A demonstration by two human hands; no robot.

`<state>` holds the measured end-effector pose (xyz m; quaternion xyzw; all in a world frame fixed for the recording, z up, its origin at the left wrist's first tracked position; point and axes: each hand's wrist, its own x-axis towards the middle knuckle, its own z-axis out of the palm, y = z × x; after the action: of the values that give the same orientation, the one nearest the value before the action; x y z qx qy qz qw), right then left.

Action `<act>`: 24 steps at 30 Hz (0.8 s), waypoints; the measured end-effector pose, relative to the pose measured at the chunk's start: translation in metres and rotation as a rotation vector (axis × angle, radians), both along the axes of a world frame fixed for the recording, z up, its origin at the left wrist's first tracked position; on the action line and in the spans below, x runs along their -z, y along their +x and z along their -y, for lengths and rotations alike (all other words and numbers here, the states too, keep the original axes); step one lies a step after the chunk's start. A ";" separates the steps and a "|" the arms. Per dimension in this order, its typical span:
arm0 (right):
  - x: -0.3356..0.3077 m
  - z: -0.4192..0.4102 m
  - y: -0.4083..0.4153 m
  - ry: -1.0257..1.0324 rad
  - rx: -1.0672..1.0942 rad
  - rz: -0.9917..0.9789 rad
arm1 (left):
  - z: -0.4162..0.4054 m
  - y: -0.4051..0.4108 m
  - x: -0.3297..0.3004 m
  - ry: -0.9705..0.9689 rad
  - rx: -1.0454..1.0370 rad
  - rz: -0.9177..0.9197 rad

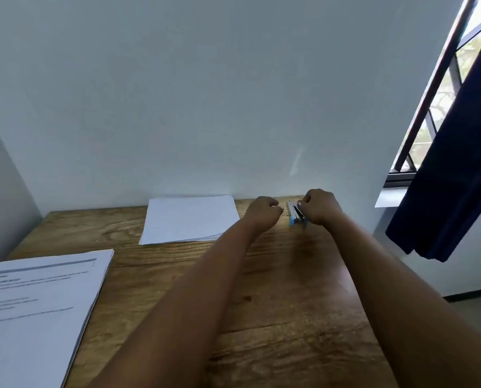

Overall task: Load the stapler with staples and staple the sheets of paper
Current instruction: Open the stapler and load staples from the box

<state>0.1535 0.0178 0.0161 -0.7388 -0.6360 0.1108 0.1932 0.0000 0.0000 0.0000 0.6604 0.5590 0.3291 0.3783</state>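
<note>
A small blue stapler [294, 215] lies on the wooden table [275, 289] near the back wall, its silver top swung up. My right hand [319, 207] grips it from the right with curled fingers. My left hand [263, 212] is just left of the stapler, fingers curled, thumb and forefinger pinched together; whether staples are between them is too small to tell. A stack of blank white sheets [189, 219] lies left of my left hand, against the wall.
A thicker pile of printed papers [38, 309] lies at the table's front left. A wall stands behind the table. A window with a dark blue curtain [457, 163] hangs to the right, beyond the table's right edge.
</note>
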 end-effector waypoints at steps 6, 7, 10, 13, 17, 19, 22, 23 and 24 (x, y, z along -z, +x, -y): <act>0.009 -0.002 -0.003 -0.062 0.014 0.000 | -0.011 0.014 0.010 -0.012 0.039 0.001; 0.011 -0.003 -0.004 -0.064 0.023 -0.007 | -0.012 0.016 0.012 -0.008 0.047 0.000; 0.018 -0.006 -0.003 -0.040 0.057 -0.119 | -0.009 0.018 0.017 -0.039 0.076 0.019; 0.022 -0.008 -0.007 -0.023 0.050 -0.221 | -0.008 0.017 0.023 -0.060 0.051 0.084; 0.027 -0.006 -0.011 -0.012 0.088 -0.358 | -0.003 0.008 0.024 -0.070 0.025 0.220; 0.027 -0.001 -0.015 -0.021 0.114 -0.506 | 0.001 0.002 0.022 -0.066 0.003 0.305; 0.020 0.009 -0.027 -0.011 0.078 -0.648 | 0.010 -0.008 0.013 0.020 -0.004 0.299; 0.016 0.013 -0.032 -0.015 0.041 -0.669 | 0.014 -0.011 0.010 0.056 -0.007 0.284; 0.012 0.017 -0.037 -0.017 0.003 -0.688 | 0.019 -0.016 0.005 0.084 -0.017 0.277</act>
<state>0.1163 0.0004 0.0040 -0.6607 -0.5317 0.3582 0.3905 -0.0161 -0.0189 -0.0053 0.6192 0.4928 0.4434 0.4209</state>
